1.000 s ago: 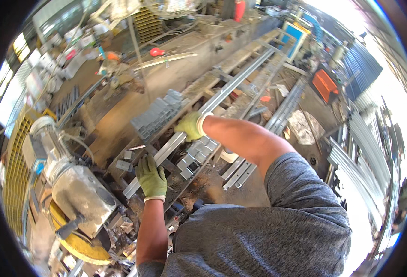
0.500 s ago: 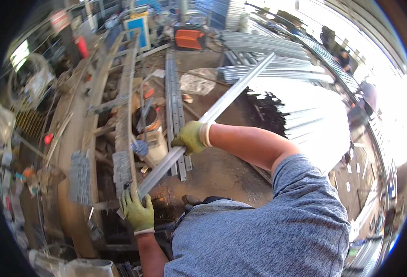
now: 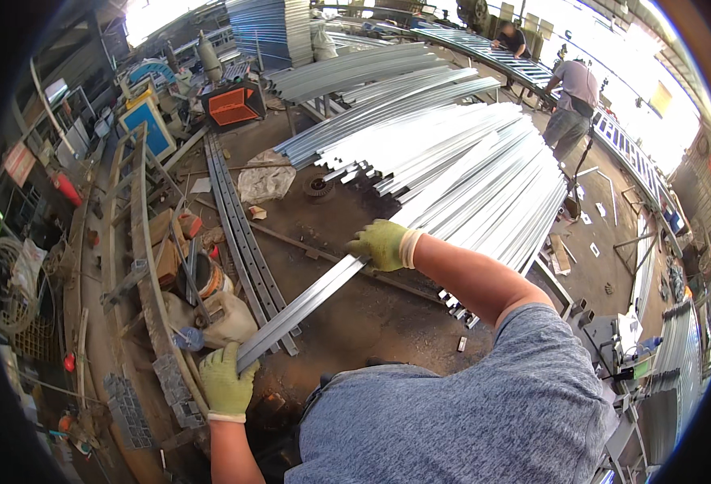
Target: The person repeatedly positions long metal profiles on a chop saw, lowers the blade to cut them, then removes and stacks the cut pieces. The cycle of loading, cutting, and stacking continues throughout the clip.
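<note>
A long silver metal profile [image 3: 303, 304] slants from the lower left up to the right, its far part lying over a stack of similar metal profiles [image 3: 492, 202]. My right hand [image 3: 381, 244], in a green work glove with a pale cuff, is closed around it at about mid-length. At the near end, my left hand [image 3: 228, 381], gloved alike, has its fingers against the profile's tip and grips it there; its palm side is hidden. Beside the left hand stands a long metal rack [image 3: 147, 242] with grey ridged blocks [image 3: 176, 391] on it.
Perforated metal strips [image 3: 247, 246] lie on the floor left of the profile, near a beige plastic can [image 3: 228, 321] and an open bucket [image 3: 212, 278]. An orange-fronted machine [image 3: 233, 105] stands farther back. Two people work at a long frame, the nearer person [image 3: 573, 97] at right.
My view has turned to the right, bringing the stack and the people into fuller view. Both hands remain on the profile, whose far end has come over the stack. My left fingers have drawn in.
</note>
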A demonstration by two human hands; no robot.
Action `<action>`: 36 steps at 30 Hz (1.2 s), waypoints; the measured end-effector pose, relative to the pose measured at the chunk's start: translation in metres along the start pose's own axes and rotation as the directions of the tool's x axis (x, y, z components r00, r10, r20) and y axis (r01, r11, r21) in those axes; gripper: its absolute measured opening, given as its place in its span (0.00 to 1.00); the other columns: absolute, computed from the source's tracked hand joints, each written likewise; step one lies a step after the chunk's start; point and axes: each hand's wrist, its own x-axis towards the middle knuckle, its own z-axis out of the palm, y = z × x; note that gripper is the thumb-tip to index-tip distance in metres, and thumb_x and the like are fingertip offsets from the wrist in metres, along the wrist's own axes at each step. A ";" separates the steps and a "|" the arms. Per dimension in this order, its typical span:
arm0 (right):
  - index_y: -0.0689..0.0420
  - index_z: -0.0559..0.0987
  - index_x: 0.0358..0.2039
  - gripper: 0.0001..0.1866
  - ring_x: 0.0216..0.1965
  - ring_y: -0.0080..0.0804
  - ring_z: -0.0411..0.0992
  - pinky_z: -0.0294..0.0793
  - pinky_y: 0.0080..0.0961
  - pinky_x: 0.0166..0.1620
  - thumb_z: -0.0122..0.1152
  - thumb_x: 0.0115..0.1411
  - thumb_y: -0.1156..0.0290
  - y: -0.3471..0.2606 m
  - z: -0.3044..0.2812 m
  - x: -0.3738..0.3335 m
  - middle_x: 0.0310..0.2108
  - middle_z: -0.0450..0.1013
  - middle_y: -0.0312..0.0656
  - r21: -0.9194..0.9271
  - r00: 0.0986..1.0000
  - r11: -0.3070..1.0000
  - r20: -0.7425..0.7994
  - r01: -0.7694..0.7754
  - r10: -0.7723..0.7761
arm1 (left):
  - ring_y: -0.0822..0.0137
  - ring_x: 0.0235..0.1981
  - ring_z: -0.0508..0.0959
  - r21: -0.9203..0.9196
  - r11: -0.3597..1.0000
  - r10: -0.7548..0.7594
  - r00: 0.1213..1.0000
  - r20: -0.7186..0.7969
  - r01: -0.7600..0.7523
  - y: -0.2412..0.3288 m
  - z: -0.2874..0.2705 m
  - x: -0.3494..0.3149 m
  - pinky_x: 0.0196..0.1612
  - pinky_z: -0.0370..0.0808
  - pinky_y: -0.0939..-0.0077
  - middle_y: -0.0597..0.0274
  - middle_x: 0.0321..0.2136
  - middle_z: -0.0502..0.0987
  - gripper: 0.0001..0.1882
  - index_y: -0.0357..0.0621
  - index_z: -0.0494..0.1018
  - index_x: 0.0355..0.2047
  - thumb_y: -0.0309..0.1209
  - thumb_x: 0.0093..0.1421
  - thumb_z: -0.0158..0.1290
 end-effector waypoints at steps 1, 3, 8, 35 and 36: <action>0.47 0.85 0.75 0.38 0.67 0.60 0.84 0.83 0.59 0.69 0.84 0.63 0.61 0.025 0.007 -0.011 0.65 0.88 0.48 -0.016 0.998 1.000 -0.065 -0.005 0.004 | 0.38 0.55 0.85 0.005 0.998 0.060 0.996 -0.065 -0.059 0.020 0.013 0.026 0.63 0.78 0.38 0.48 0.50 0.88 0.35 0.42 0.85 0.63 0.53 0.66 0.77; 0.50 0.83 0.76 0.39 0.74 0.58 0.81 0.80 0.59 0.75 0.79 0.62 0.68 0.072 0.025 -0.032 0.73 0.84 0.49 -0.069 0.974 0.997 -0.223 -0.044 0.027 | 0.34 0.54 0.86 -0.039 0.996 0.075 0.995 -0.059 -0.077 0.065 0.042 0.076 0.61 0.78 0.36 0.44 0.48 0.88 0.34 0.41 0.86 0.63 0.50 0.64 0.79; 0.52 0.80 0.81 0.40 0.83 0.64 0.72 0.75 0.60 0.83 0.74 0.68 0.67 0.143 0.082 -0.083 0.83 0.75 0.51 0.121 0.788 0.957 -0.546 -0.262 0.285 | 0.36 0.50 0.88 -0.157 0.987 0.047 0.995 0.090 -0.033 0.174 0.127 0.201 0.57 0.80 0.36 0.48 0.44 0.89 0.32 0.42 0.87 0.59 0.47 0.61 0.81; 0.66 0.83 0.78 0.25 0.79 0.55 0.79 0.74 0.47 0.84 0.64 0.84 0.77 -0.020 0.138 0.112 0.78 0.82 0.56 0.570 0.822 0.665 -0.556 0.483 -0.120 | 0.37 0.57 0.92 -0.193 -0.073 -0.997 -0.077 -0.013 0.978 0.338 0.121 -0.436 0.62 0.88 0.43 0.43 0.59 0.93 0.22 0.51 0.90 0.66 0.45 0.79 0.65; 0.65 0.84 0.77 0.24 0.78 0.54 0.80 0.75 0.46 0.83 0.64 0.84 0.77 -0.057 0.148 0.128 0.77 0.83 0.55 0.631 0.822 0.552 -0.533 0.545 -0.203 | 0.36 0.55 0.92 -0.313 -0.259 -0.960 -0.280 -0.024 0.914 0.372 0.119 -0.466 0.60 0.89 0.41 0.44 0.57 0.94 0.22 0.52 0.90 0.65 0.48 0.79 0.65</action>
